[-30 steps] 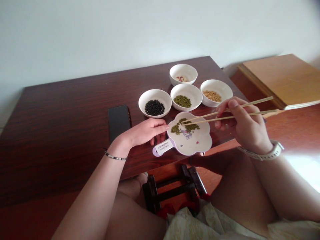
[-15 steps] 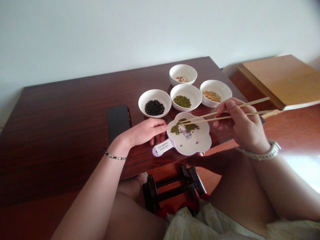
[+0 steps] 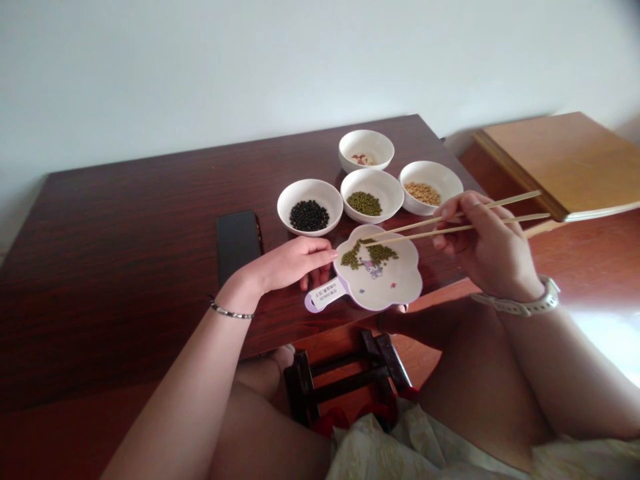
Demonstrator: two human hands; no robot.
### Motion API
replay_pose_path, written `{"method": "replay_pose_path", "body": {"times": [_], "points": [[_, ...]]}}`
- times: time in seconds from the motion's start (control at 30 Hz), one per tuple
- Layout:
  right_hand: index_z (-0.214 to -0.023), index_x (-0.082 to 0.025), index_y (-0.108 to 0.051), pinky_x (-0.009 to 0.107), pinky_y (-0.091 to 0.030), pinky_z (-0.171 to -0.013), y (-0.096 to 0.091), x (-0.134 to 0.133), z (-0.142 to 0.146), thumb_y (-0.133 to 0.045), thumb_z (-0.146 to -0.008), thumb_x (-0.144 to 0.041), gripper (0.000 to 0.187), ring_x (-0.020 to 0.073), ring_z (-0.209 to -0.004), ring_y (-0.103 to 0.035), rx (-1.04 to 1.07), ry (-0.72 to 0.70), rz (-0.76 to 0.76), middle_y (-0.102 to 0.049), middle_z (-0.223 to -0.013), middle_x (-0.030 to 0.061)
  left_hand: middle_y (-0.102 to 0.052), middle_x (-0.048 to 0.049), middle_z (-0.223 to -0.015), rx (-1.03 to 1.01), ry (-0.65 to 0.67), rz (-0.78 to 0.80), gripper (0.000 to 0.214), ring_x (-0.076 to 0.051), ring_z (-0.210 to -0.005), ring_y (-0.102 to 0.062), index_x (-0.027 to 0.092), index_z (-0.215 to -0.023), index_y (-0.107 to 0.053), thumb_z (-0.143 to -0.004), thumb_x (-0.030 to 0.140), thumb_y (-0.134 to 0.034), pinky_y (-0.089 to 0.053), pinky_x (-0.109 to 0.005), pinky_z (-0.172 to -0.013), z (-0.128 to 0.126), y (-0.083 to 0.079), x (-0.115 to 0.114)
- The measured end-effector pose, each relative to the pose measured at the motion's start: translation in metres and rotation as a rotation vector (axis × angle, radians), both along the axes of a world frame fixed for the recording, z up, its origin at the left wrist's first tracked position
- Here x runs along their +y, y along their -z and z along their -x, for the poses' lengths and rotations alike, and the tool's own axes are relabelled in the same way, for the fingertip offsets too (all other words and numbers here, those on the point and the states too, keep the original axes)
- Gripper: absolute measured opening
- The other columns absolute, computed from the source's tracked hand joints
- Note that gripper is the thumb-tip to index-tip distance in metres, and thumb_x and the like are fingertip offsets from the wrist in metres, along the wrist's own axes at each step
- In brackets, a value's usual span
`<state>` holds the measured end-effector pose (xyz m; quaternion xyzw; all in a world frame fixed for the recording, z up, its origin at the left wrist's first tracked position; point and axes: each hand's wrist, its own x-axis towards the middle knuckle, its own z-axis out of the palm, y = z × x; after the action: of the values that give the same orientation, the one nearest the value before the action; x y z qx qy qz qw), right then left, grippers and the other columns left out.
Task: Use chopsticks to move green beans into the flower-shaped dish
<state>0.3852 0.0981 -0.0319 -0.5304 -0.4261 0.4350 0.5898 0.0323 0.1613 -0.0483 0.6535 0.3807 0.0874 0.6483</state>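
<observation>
In my right hand point(image 3: 487, 243) I grip a pair of wooden chopsticks point(image 3: 435, 231), their tips down among the green mung beans point(image 3: 383, 253) on a flower-shaped plate point(image 3: 395, 280). The plate is white with a purple rim, a cartoon print and a labelled handle. My left hand point(image 3: 307, 260) holds the plate's left edge, a fingertip on the rim and other fingers curled below. Just behind the plate stand a bowl point(image 3: 373, 215) of mung beans point(image 3: 365, 203) and a bowl point(image 3: 310, 229) of black beans point(image 3: 309, 215).
A bowl point(image 3: 433, 208) of tan beans point(image 3: 423, 193) stands at right, and another bowl point(image 3: 367, 167) with reddish and pale pieces point(image 3: 363, 159) at the back. A black phone point(image 3: 237, 243) lies left on the dark table point(image 3: 140, 240). Beyond its right edge is a wooden board-like piece point(image 3: 565, 157).
My right hand and the chopsticks have shifted slightly, their tips now a little higher and closer to the beans' upper edge. The left hand and plate hold still.
</observation>
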Motion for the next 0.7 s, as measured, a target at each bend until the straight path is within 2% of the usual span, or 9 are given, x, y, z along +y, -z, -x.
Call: {"method": "replay_pose_path", "body": {"times": [0.13, 0.3, 0.47, 0.7], "points": [[-0.087, -0.025, -0.086, 0.024, -0.061, -0.052, 0.0016, -0.0001, 0.0032, -0.101, -0.111, -0.058, 0.044, 0.0145, -0.064, -0.073, -0.041, -0.07, 0.067, -0.077, -0.087, 0.0028, -0.081, -0.0045, -0.1, -0.013, 0.001, -0.008, 0.044, -0.016, -0.083, -0.074, 0.02, -0.106, -0.073, -0.128, 0.058, -0.079, -0.06, -0.028, -0.067, 0.0001, 0.0001, -0.0002], [-0.088, -0.026, -0.085, 0.024, -0.065, -0.051, 0.0025, 0.0002, 0.0045, -0.104, -0.108, -0.071, 0.052, 0.0145, -0.064, -0.072, -0.073, -0.1, 0.06, -0.076, -0.085, 0.0018, -0.08, -0.0046, -0.099, -0.02, 0.0, -0.01, 0.05, -0.017, -0.082, -0.074, 0.02, -0.105, -0.073, -0.125, 0.065, -0.082, -0.059, -0.027, -0.066, -0.0006, 0.0005, 0.0003], [-0.09, -0.025, -0.086, 0.023, -0.065, -0.052, 0.0022, -0.0002, 0.0031, -0.103, -0.112, -0.063, 0.046, 0.0141, -0.066, -0.072, -0.058, -0.092, 0.063, -0.076, -0.09, 0.0034, -0.08, -0.0046, -0.099, -0.009, 0.01, -0.015, 0.054, -0.017, -0.082, -0.074, 0.02, -0.106, -0.073, -0.124, 0.07, -0.082, -0.06, -0.026, -0.065, -0.001, 0.0019, 0.0012], [-0.089, -0.022, -0.086, 0.02, -0.06, -0.055, -0.003, -0.0029, 0.0061, -0.1, -0.114, -0.05, 0.04, 0.0114, -0.065, -0.072, -0.013, -0.036, 0.044, -0.078, -0.094, 0.0042, -0.081, -0.0045, -0.098, -0.022, 0.006, -0.015, 0.052, -0.017, -0.082, -0.074, 0.02, -0.106, -0.074, -0.124, 0.067, -0.083, -0.06, -0.026, -0.065, 0.0, 0.0035, 0.0015]]}}
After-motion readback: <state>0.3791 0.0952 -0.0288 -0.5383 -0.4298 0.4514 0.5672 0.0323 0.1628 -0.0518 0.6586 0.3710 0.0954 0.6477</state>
